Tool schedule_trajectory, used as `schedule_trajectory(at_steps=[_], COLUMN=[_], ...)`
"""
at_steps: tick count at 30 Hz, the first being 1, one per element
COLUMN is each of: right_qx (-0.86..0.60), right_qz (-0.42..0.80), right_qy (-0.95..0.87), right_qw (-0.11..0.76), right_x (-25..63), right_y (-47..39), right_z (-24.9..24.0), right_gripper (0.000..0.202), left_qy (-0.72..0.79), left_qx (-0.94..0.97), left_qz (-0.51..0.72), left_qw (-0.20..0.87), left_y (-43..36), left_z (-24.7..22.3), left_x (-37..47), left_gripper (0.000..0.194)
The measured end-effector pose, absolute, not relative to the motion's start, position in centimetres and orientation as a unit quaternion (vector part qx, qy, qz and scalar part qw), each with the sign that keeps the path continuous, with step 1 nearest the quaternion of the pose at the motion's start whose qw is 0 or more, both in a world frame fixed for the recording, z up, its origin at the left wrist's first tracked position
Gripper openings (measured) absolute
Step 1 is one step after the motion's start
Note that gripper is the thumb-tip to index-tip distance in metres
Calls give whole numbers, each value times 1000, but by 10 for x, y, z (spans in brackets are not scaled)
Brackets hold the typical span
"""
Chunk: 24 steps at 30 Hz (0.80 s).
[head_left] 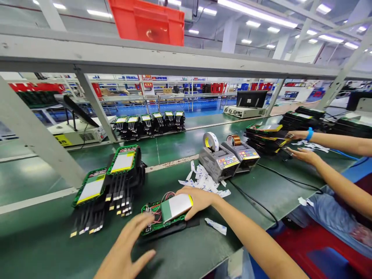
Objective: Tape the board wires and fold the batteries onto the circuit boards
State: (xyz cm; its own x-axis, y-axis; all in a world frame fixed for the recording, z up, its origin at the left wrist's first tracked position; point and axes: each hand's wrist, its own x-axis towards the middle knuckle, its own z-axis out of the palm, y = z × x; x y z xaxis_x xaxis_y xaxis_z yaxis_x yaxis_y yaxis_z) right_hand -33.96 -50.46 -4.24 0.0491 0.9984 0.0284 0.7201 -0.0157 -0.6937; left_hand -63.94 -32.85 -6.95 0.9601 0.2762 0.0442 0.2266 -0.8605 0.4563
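In front of me on the green bench lies a green-framed device (148, 229) with thin red wires and a flat white battery (180, 205) with a yellow edge in it. My right hand (196, 201) wraps round the battery's right end, thumb on the near side, other fingers partly hidden behind. My left hand (130, 244) is open, thumb and fingers spread, with its fingertips at the device's left end; I cannot tell whether they touch it. Farther left stand a stack of similar devices (123, 161) and another stack (91, 188), their black cables hanging toward me.
Two tape dispensers (222, 161) stand behind my right hand, beside a heap of peeled backing strips (202, 180). A black cable (255, 201) crosses the bench. At right, a co-worker's hands (303, 153) touch a stack of devices (261, 139). A shelf beam (186, 58) spans overhead.
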Motion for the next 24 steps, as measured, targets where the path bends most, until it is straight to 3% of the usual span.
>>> schedule_trajectory(at_steps=[3,6,12,17,20,24], right_qx=[-672,-660,-650,-704,-699,-657], right_qz=[252,263,277,223,186,188], right_qy=[-644,-651,-632,-562,-571,-556], right_qw=[264,269,317,373,387,473], right_x=[-343,-353,-367,-371,-382,-403], right_y=[-507,-517,-554,-573,-570,-561], right_z=[-38,-38,-43,-38,-23,-11], right_gripper=[96,97,111,83,82,88], left_qy=[136,118,168,138,112,112], left_qx=[969,971,967,962,958,942], left_qz=[75,74,123,195,198,215], left_qw=[190,194,148,136,176,231], left_y=[-313,-312,-335,-366,-389,-399], left_z=[-58,-69,-103,-82,-60,-37], left_x=[-608,-606,-648,-618,-579,-556], left_gripper=[85,97,96,85,87,54])
